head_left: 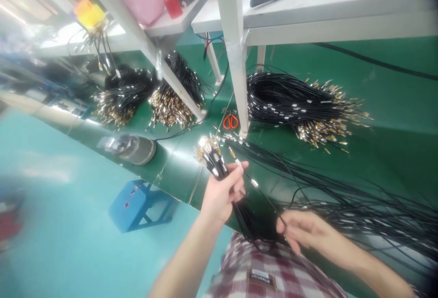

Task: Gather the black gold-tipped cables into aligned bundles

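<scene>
My left hand (224,190) is closed around a bundle of black cables (212,154), whose gold and silver connector ends stick up above the fist. The black lengths hang down below it toward my lap. My right hand (304,232) pinches a single black cable (265,195) between thumb and fingers. That cable runs up and left, past a white sleeve, to its connector tip beside the left hand's fingers. Right of my hands, many loose black cables (328,184) lie spread across the green bench (181,170).
A large coiled cable bundle (284,99) lies right of a white shelf leg (236,60); other cable bundles (174,101) lie left. Orange-handled scissors (230,121) rest near the leg. A grey cylindrical tool (135,149) sits at the bench edge. Below stands a blue stool (133,204).
</scene>
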Tool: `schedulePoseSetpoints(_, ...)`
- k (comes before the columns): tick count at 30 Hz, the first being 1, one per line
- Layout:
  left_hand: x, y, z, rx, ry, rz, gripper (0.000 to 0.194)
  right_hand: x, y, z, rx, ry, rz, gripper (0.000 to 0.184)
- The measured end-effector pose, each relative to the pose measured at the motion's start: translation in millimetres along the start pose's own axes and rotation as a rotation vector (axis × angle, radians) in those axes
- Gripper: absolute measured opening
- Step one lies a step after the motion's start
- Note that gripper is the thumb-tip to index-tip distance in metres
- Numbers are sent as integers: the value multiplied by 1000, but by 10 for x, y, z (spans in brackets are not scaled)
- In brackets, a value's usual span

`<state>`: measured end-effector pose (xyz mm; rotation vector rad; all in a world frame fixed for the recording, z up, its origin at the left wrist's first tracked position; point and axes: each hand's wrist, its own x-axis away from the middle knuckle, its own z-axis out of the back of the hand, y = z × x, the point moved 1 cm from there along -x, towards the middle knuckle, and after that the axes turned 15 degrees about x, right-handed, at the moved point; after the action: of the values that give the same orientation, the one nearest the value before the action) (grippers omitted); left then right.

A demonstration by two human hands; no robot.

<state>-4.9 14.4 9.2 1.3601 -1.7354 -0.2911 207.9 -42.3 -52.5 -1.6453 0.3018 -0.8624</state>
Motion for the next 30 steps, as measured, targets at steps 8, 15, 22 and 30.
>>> schedulePoseSetpoints(8, 91, -53, -76, -8, 7, 28, 33, -92, -272, 146, 321, 114, -44, 40)
schedulePoseSetpoints(15, 142, -57, -94, -34, -3, 36, 34, -414, -795, 138, 391, 693, 117, 34)
schedulePoseSetpoints(22, 190, -80, -109, -41, -59, 70, 33, -693, -1169, 135, 68, 461, 185, 31)
schedulePoseSetpoints(30, 193, -75, -83, -42, -64, 78, 27, -690, -1111, 199, 111, 414, 203, 36)
